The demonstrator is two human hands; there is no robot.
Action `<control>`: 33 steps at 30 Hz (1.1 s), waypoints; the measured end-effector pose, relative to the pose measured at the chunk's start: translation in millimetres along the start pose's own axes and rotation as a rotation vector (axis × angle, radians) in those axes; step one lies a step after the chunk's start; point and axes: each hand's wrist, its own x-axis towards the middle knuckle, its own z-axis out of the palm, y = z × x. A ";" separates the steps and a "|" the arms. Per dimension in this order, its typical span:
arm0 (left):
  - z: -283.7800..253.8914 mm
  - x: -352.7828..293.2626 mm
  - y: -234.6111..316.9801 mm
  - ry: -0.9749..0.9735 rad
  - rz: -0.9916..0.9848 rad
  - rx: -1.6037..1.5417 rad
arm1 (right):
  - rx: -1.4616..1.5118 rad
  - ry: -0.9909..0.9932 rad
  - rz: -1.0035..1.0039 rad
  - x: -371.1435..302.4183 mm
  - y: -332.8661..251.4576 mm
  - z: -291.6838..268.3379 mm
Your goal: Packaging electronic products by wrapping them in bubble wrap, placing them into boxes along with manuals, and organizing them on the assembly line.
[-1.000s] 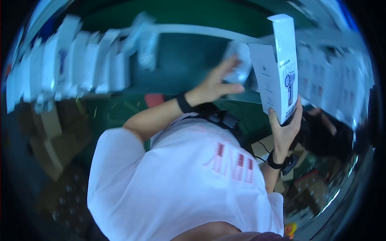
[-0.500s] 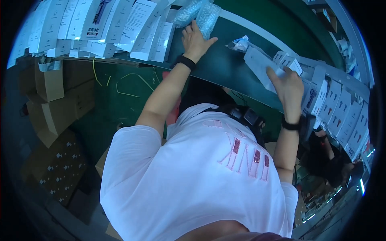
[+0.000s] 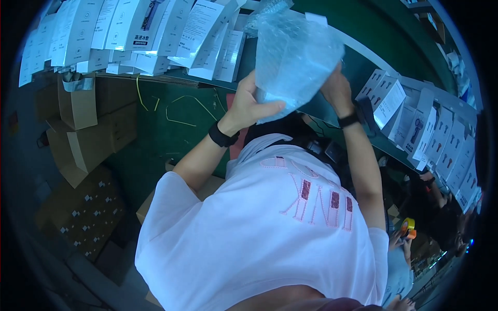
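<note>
A clear bubble-wrap bag [image 3: 295, 57] is held up in front of me over the table edge, with a white box shape showing through it. One pale corner stands out at the bag's far end. My left hand [image 3: 246, 106] grips the near left corner, thumb laid across the front. At the right edge, my right hand [image 3: 337, 90] holds the bag from the side, its fingertips partly hidden behind it. More bubble wrap [image 3: 270, 10] lies on the table beyond the bag.
White printed boxes [image 3: 124, 26] stand packed along the left of the green table [image 3: 249, 57]. Another row of white boxes [image 3: 415, 132] lines the right side. Brown cartons [image 3: 93, 140] sit on the floor at left. At lower right, another person's hands hold a yellow-orange tape dispenser [image 3: 409, 228].
Both hands were apart over the table, the left touching bubble wrap, the right at a white box. Now they hold a bubble-wrap bag together, nearer me. The view has shifted slightly.
</note>
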 end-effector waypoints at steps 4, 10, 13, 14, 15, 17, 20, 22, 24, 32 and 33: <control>5.2 -4.6 20.0 -0.066 0.022 0.037 | -0.017 0.668 -0.653 -4.2 11.3 -28.4; 20.5 1.9 25.6 -0.226 -0.032 -0.103 | 0.313 0.527 -1.210 -116.7 -67.9 -172.8; 35.4 2.3 22.5 -0.292 -0.291 -0.459 | 0.180 0.449 -1.089 -146.5 -64.9 -173.0; 43.0 1.7 22.0 -0.298 -0.290 -0.456 | 0.109 0.400 -1.045 -155.6 -70.1 -181.5; 52.9 -1.0 20.9 -0.295 -0.359 -0.591 | 0.110 0.405 -1.040 -157.7 -68.5 -179.5; 62.0 -1.3 20.4 -0.292 -0.431 -0.721 | 0.131 0.473 -1.047 -160.3 -63.5 -173.7; 68.9 2.7 20.5 -0.375 -0.473 -0.738 | 0.167 0.476 -0.959 -158.9 -58.7 -177.5; 72.8 4.2 20.5 -0.373 -0.459 -0.746 | 0.204 0.504 -0.965 -154.3 -54.1 -173.7; 75.3 3.1 20.8 -0.353 -0.494 -0.766 | 0.243 0.527 -0.973 -152.9 -51.1 -170.0; 77.1 14.5 11.8 -0.235 -0.181 -0.320 | 0.347 0.550 -0.776 -159.0 -43.7 -165.3; 76.5 20.6 15.3 -0.168 0.047 0.007 | 0.339 0.548 -0.767 -155.7 -39.0 -163.7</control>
